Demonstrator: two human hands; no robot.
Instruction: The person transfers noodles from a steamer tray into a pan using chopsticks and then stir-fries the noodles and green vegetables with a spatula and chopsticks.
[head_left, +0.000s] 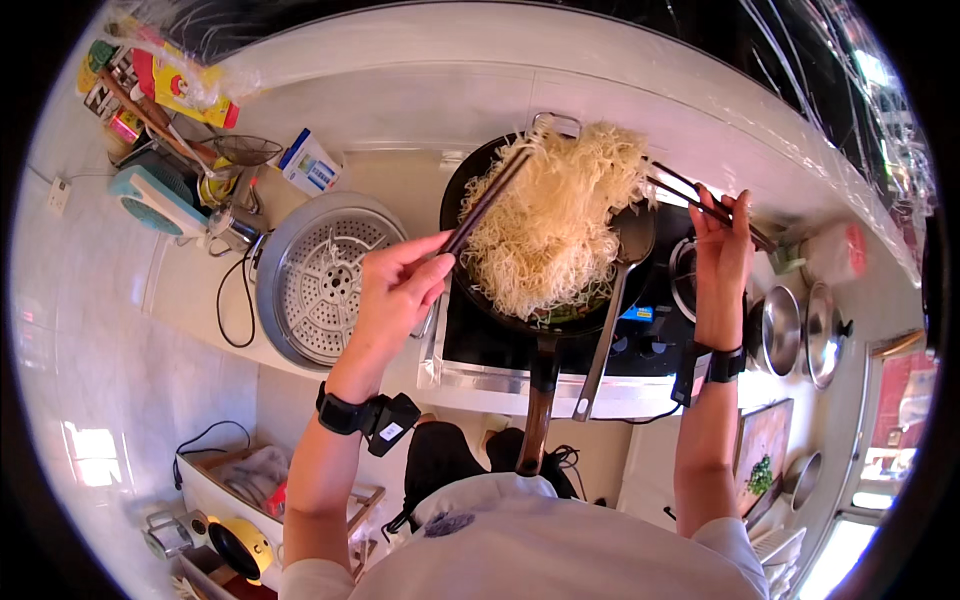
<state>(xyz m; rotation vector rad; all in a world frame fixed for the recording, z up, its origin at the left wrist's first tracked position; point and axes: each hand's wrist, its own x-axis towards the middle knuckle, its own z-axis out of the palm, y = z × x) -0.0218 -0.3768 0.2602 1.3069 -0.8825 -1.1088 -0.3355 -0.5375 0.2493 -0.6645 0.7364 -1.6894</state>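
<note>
A large tangle of thin pale noodles (551, 232) fills a dark wok (645, 289) on the stove, its upper part raised between two pairs of chopsticks. My left hand (409, 281) grips one pair of dark chopsticks (487, 199), whose tips meet the noodles at the upper left. From the right, my right hand (721, 232) holds the other pair (686, 187), with its tips at the right side of the noodles. Bits of green food (566, 316) show under them. A metal spatula (606, 337) rests in the wok at the right, its handle over the near rim beside the wok's wooden handle (536, 427).
Left of the stove stands a steamer pot with a perforated insert (330, 277). Behind it are a white packet (309, 165), a wire strainer (244, 150) and a metal jug (234, 227). Metal bowls (778, 330) and a lid (823, 335) stand at the right.
</note>
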